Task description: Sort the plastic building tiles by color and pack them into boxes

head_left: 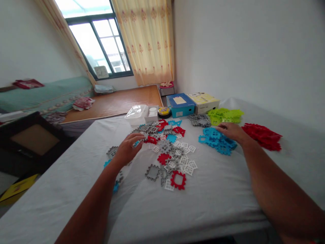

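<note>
A mixed heap of grey, red, white and blue interlocking plastic tiles (167, 145) lies in the middle of the white-covered table (203, 203). My left hand (128, 149) rests at the heap's left edge, fingers curled down over a piece; what they grip is hidden. My right hand (231, 131) lies flat with fingers stretched on the far edge of a sorted pile of blue tiles (218, 140). Beside that are a red pile (262, 135), a lime green pile (224, 115) and a small grey pile (200, 119).
At the table's far edge stand a clear plastic container (137, 114), a white tub (152, 113), a round yellow tin (164, 112), a blue box (180, 104) and a yellow-white box (204, 101). A dark cabinet (27, 139) is to the left, the wall to the right.
</note>
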`<state>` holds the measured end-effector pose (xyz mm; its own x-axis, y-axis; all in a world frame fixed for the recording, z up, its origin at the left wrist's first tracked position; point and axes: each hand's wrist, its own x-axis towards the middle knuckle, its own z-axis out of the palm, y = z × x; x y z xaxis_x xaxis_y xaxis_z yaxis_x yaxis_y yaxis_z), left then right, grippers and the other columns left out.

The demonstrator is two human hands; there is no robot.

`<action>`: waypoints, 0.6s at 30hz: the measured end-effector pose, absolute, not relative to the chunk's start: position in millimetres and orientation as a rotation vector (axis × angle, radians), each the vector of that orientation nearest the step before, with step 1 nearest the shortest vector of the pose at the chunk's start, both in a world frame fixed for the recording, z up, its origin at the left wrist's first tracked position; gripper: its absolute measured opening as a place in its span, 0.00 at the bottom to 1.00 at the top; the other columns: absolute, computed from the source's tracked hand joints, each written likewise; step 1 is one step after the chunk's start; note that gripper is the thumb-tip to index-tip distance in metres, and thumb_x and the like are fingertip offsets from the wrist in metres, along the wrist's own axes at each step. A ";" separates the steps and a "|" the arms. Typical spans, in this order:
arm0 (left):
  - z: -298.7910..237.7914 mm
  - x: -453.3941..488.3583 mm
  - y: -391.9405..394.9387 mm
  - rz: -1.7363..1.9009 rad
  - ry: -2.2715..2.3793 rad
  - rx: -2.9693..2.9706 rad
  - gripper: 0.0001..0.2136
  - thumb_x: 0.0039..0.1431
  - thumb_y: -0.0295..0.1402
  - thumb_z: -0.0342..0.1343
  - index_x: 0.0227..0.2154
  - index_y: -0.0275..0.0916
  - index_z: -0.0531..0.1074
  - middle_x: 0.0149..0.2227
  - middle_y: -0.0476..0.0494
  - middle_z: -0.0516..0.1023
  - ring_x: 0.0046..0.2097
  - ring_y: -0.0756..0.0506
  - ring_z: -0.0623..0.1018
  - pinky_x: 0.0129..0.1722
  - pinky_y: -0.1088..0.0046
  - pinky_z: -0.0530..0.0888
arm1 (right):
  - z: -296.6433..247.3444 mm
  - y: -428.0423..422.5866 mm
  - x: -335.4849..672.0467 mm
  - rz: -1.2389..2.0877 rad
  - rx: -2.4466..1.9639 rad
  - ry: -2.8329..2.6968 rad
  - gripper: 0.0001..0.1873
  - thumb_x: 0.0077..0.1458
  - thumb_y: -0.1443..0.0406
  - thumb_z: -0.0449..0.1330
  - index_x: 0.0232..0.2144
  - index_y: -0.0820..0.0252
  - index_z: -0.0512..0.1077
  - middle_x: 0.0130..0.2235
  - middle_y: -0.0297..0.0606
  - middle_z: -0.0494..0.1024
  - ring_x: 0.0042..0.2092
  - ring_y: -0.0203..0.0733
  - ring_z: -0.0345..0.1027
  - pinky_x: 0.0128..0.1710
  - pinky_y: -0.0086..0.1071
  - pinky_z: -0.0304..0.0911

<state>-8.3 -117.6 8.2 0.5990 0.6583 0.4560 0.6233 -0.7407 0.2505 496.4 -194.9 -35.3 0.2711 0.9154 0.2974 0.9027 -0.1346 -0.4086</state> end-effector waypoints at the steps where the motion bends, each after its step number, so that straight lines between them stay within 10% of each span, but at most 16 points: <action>1: 12.1 -21.1 -113.1 0.684 1.164 2.741 0.15 0.62 0.40 0.49 0.47 0.43 0.74 0.50 0.41 0.76 0.51 0.42 0.75 0.55 0.61 0.70 | -36.7 -195.1 494.3 -0.005 -2.069 -1.648 0.17 0.52 0.53 0.56 0.33 0.58 0.77 0.35 0.40 0.81 0.34 0.44 0.73 0.32 0.34 0.64; 8: 28.0 -110.3 -111.8 -0.272 1.751 2.400 0.23 0.45 0.44 0.60 0.45 0.44 0.75 0.45 0.41 0.80 0.44 0.39 0.79 0.43 0.67 0.73 | -28.9 -194.0 456.7 -0.054 -2.040 -1.682 0.18 0.55 0.54 0.54 0.40 0.55 0.77 0.35 0.42 0.79 0.32 0.47 0.72 0.30 0.36 0.62; 18: 10.5 -149.3 -167.8 0.025 1.451 2.254 0.40 0.39 0.41 0.64 0.60 0.48 0.62 0.56 0.38 0.67 0.35 0.46 0.79 0.35 0.72 0.76 | -22.3 -196.0 440.7 -0.053 -2.055 -1.654 0.16 0.56 0.55 0.54 0.39 0.54 0.78 0.33 0.45 0.79 0.31 0.48 0.70 0.30 0.39 0.60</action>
<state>-149.3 -167.8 10.5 0.4446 0.8668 -0.2256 0.8585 -0.3405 0.3836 440.7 -196.0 -22.3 0.2619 0.9062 0.3320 0.9258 -0.1386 -0.3518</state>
